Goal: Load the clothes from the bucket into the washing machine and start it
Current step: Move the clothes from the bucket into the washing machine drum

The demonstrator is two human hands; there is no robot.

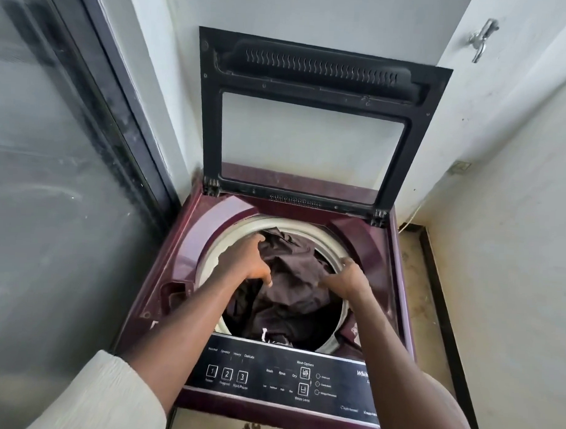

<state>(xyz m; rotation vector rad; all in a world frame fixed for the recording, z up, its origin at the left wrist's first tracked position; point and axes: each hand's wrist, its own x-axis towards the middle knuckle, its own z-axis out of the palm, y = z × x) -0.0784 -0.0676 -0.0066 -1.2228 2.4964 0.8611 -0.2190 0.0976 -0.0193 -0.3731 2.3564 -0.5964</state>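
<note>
While my left hand [246, 261] and right hand [348, 277] grip dark clothes [292, 272] inside the washing machine [184, 243] drum, I should press them below its rim.

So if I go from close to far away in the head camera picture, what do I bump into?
Control panel → dark clothes in the drum, with the left hand and right hand on them → open lid → white wall.
</note>
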